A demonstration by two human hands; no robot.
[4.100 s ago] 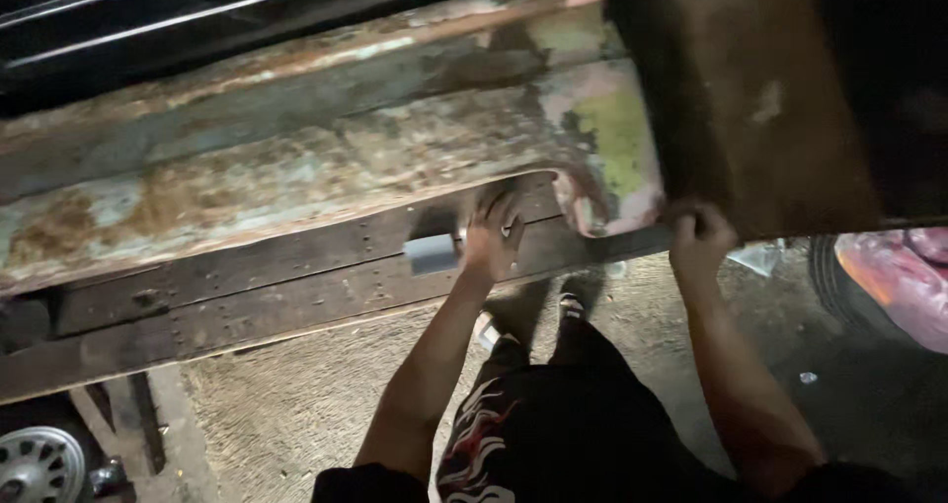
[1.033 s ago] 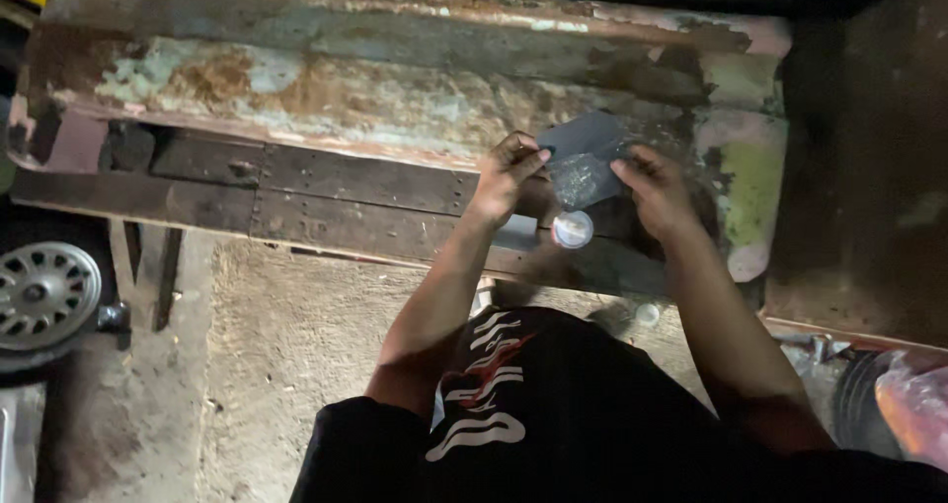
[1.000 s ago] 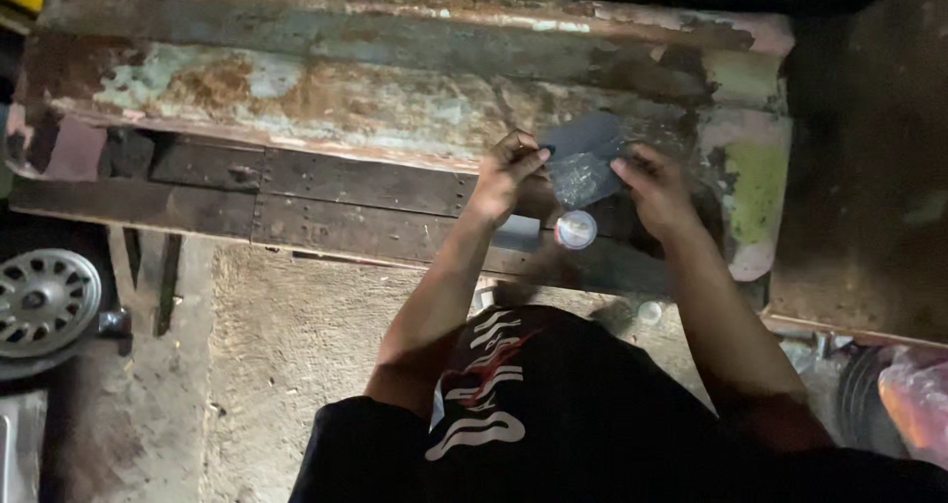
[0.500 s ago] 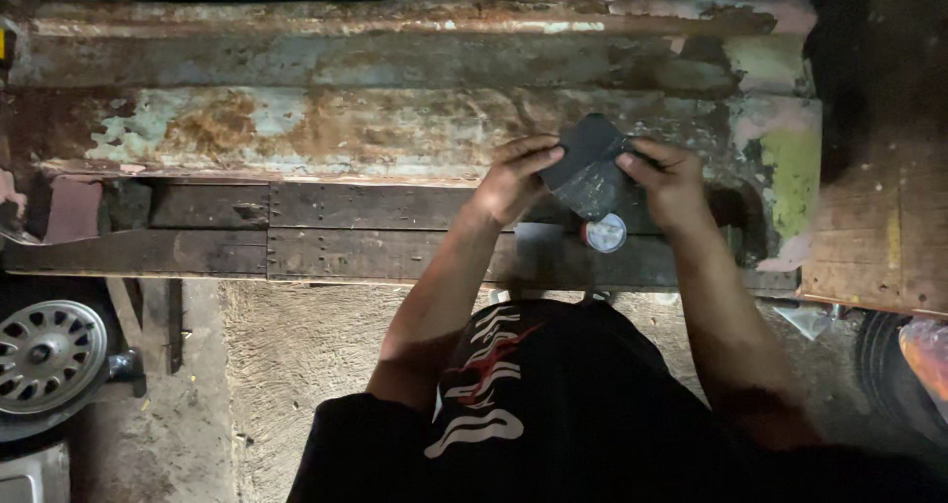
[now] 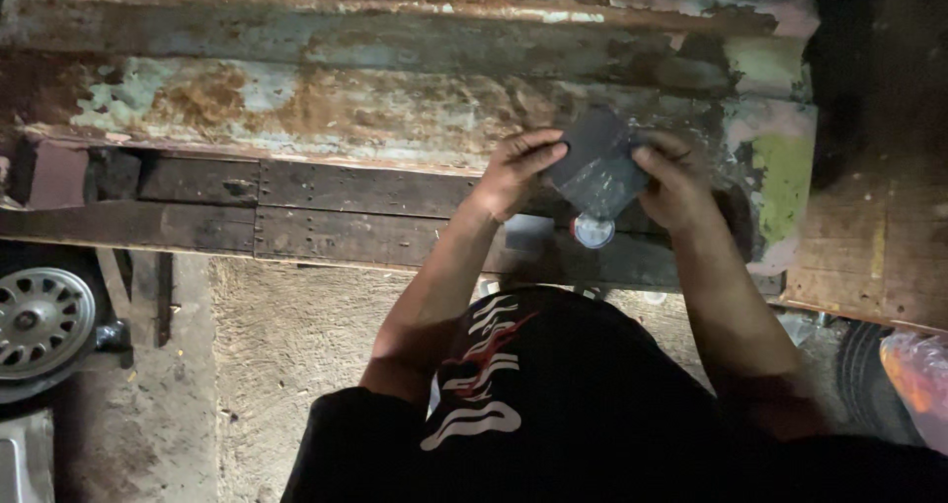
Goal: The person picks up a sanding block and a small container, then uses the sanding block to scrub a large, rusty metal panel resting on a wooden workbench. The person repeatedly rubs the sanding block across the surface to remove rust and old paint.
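Dim scene — one light from near the camera brightens the rusty panel (image 5: 395, 108) at centre. Corners sink into black shadow — the edges go soft and slightly grainy.

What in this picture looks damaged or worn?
The long metal panel in front of the person is badly rusted, its pale green paint flaking off in patches. Both hands hold a dark sheet against it near its right end.

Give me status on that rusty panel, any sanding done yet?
Done: nothing visibly; the rusty panel shows rust and flaking paint throughout. In hand: the left hand and right hand hold a dark abrasive sheet between them. Left: apparently the whole surface.
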